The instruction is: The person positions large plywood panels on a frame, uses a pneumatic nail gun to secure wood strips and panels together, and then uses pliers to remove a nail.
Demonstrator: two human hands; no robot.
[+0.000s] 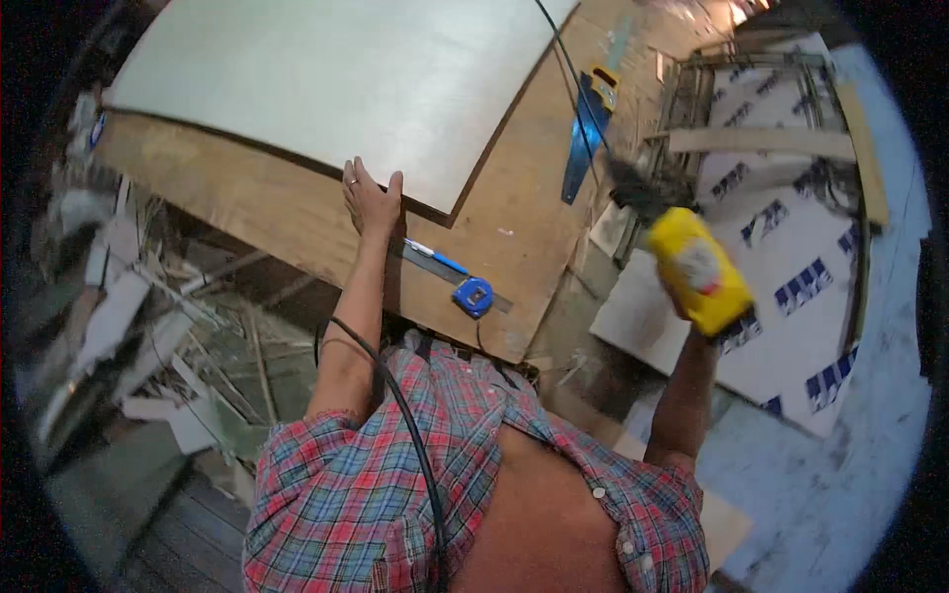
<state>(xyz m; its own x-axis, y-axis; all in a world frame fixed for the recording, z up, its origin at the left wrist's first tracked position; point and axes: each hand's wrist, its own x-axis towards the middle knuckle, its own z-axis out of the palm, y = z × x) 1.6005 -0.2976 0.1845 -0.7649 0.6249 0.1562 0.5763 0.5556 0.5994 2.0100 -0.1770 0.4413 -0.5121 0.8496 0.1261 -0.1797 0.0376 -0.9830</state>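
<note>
Head view, white sheet: a large, smooth, off-white rectangular sheet (336, 89) lies flat on a brown wooden board (529, 237), at the far left of the person.
Left hand: the person's left hand (372, 206) lies loose on the sheet's near edge, left of its near right corner, thumb spread and nothing grasped.
Right hand: the right hand (680, 300), mostly hidden, appears to grasp a yellow block-shaped tool with a dark front end (698, 269), raised right of the board; blur hides its exact kind.
Nearby tools: a blue rounded tape measure (473, 296) sits on a grey flat strip (425, 263) near the sheet's corner, beside a slim blue-and-white pen-like tool (445, 259); a blue-bladed handsaw with a yellow-and-black handle (585, 148) lies farther right.
Black cable: a black flexible cable (403, 395) crosses the left forearm.
Step in hand: apparently steadying the sheet while handling the yellow tool.
Next move calls for: probably a steady left palm, a firm right grip and the cable kept clear.
</note>
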